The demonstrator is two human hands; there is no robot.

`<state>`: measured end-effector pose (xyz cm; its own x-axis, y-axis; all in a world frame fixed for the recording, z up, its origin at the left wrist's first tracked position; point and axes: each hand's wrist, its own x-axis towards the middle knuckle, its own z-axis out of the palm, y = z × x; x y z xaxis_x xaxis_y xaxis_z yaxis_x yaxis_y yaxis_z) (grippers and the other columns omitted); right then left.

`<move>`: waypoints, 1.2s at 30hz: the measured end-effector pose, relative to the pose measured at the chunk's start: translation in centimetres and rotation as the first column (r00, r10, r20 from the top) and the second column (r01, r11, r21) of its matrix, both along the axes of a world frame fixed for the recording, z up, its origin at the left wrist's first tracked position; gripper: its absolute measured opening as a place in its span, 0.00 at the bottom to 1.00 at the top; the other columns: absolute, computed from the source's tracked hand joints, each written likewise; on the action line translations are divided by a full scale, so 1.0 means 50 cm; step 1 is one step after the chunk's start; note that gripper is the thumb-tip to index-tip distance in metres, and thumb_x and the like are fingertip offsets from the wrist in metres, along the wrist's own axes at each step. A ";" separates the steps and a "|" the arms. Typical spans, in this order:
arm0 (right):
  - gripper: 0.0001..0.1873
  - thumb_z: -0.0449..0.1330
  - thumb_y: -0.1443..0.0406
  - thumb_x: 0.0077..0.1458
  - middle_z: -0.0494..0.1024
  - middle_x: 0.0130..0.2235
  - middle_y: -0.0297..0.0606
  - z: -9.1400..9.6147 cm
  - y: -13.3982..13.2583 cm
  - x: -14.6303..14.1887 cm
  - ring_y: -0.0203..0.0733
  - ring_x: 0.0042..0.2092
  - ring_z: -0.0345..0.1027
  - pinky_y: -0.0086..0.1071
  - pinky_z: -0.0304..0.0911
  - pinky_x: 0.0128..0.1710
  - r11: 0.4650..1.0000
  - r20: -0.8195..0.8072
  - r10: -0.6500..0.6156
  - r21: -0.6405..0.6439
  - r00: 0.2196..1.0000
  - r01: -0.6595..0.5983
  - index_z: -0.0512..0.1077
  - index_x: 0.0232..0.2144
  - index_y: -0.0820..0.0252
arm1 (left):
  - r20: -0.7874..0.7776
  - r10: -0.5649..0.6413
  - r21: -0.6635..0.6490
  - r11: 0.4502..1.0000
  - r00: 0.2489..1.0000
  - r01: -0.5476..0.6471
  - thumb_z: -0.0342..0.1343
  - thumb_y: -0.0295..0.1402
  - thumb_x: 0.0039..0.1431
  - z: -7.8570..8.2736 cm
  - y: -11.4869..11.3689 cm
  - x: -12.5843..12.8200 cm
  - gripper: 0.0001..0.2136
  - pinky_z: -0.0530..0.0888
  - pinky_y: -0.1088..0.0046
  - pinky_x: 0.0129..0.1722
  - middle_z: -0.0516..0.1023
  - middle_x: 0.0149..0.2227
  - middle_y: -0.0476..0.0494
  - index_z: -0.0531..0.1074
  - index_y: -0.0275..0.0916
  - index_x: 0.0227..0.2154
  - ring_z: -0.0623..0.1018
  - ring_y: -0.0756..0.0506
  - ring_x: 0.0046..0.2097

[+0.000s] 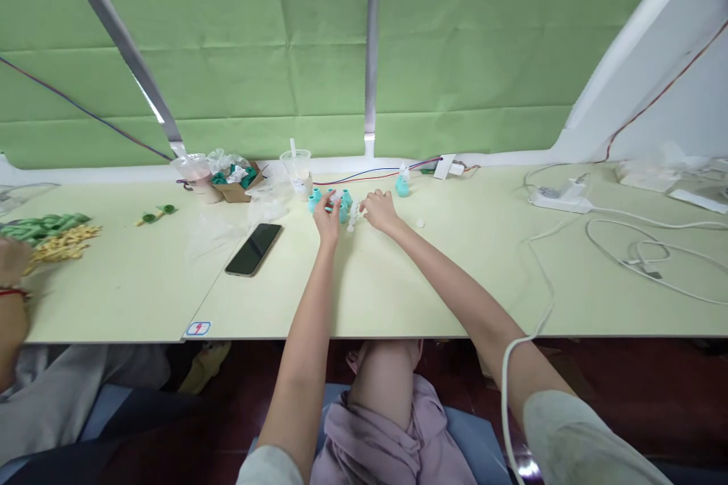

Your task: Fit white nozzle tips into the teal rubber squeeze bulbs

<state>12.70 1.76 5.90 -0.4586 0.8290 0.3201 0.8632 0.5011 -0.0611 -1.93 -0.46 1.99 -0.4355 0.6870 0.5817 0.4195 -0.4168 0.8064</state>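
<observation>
My left hand (327,221) is closed at the fingertips around what looks like a small white piece, beside a cluster of turquoise bottle-shaped pieces (344,212). Just to the right, my right hand (380,211) reaches down with curled fingers at a little row of small white pieces (351,218). Whatever its fingertips pinch is too small to make out. A turquoise piece with a white top (402,183) stands apart, behind and right of my right hand. One loose white piece (420,223) lies on the table near my right wrist.
A black phone (253,249) lies left of my forearms. Behind it are plastic bags (267,203), a plastic cup with straw (296,167) and a cardboard box (236,189). At right are a power strip (560,198) and white cables (654,242). Another person's hand (12,261) works far left.
</observation>
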 end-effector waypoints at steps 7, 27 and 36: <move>0.13 0.58 0.70 0.50 0.73 0.48 0.48 -0.006 -0.001 -0.031 0.51 0.52 0.58 0.43 0.48 0.50 0.999 0.292 -0.034 -0.011 0.956 0.039 0.76 0.39 0.58 | 0.046 -0.035 0.009 0.999 0.998 0.035 0.53 0.38 0.57 -0.004 0.002 0.001 0.13 0.67 0.75 0.33 0.74 0.36 0.45 0.71 0.39 0.43 0.71 0.49 0.34; 0.12 0.56 0.71 0.51 0.74 0.45 0.49 -0.029 -0.004 -0.025 0.51 0.49 0.58 0.42 0.47 0.47 0.997 0.255 -0.019 0.078 0.967 -0.001 0.76 0.38 0.62 | -0.020 -0.144 -0.039 0.989 0.989 0.143 0.54 0.37 0.56 -0.009 0.006 0.003 0.13 0.67 0.74 0.33 0.75 0.32 0.46 0.73 0.39 0.43 0.70 0.49 0.31; 0.10 0.56 0.58 0.57 0.75 0.43 0.37 -0.002 -0.071 0.123 0.46 0.46 0.60 0.41 0.44 0.45 0.947 -0.336 0.070 0.318 0.939 0.043 0.76 0.33 0.52 | -0.228 -0.267 -0.095 0.963 0.936 0.252 0.55 0.35 0.56 -0.017 -0.001 0.057 0.11 0.68 0.73 0.35 0.76 0.34 0.46 0.74 0.40 0.41 0.70 0.49 0.33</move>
<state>18.83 -1.77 5.79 -0.2864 0.6529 0.7012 0.8115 0.5543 -0.1848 0.90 -0.50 1.15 -0.0924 0.7967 0.5973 0.4857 -0.4876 0.7255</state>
